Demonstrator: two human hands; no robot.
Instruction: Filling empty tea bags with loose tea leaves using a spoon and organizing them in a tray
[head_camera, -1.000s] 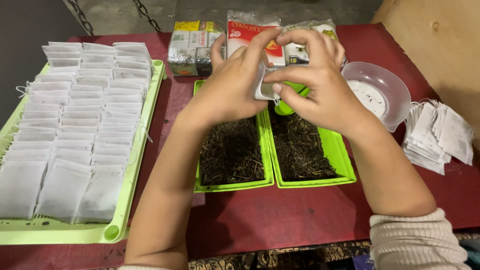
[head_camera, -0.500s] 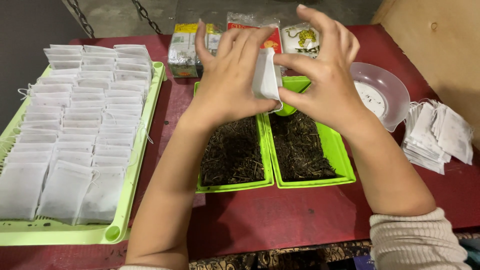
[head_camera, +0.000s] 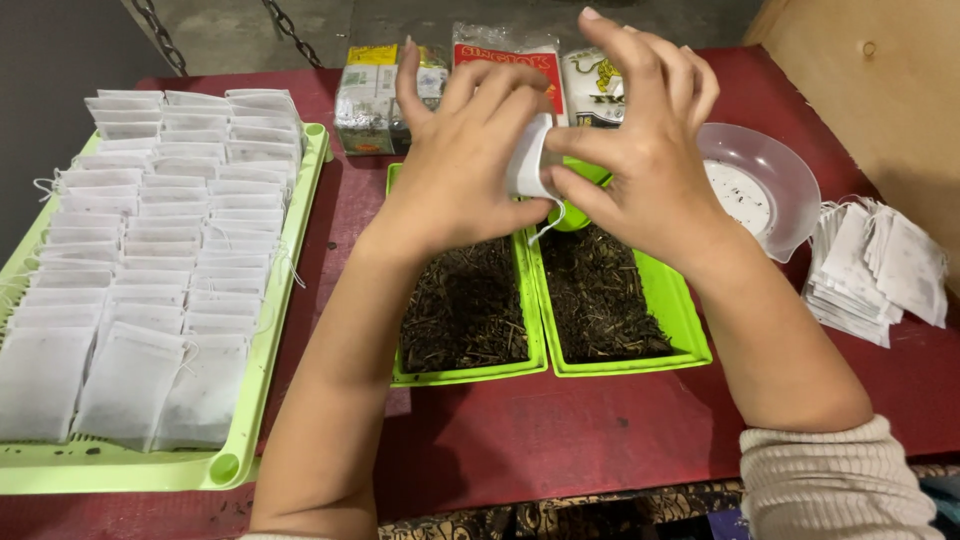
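My left hand (head_camera: 462, 165) and my right hand (head_camera: 640, 150) meet above the middle of the table and both pinch a small white tea bag (head_camera: 528, 160). Its string hangs down under my fingers. Right below stand two green trays (head_camera: 690, 352) filled with dark loose tea. A green scoop (head_camera: 575, 210) lies in the right tray, partly hidden by my right hand.
A large light-green tray (head_camera: 285, 330) at the left holds several rows of filled white tea bags. A clear plastic bowl (head_camera: 775, 165) and a stack of empty white bags (head_camera: 875, 270) sit at the right. Several packets (head_camera: 365, 95) stand at the back of the red table.
Both hands have lifted slightly and turned the tea bag from lying flat between them to standing upright; my fingers have spread wider.
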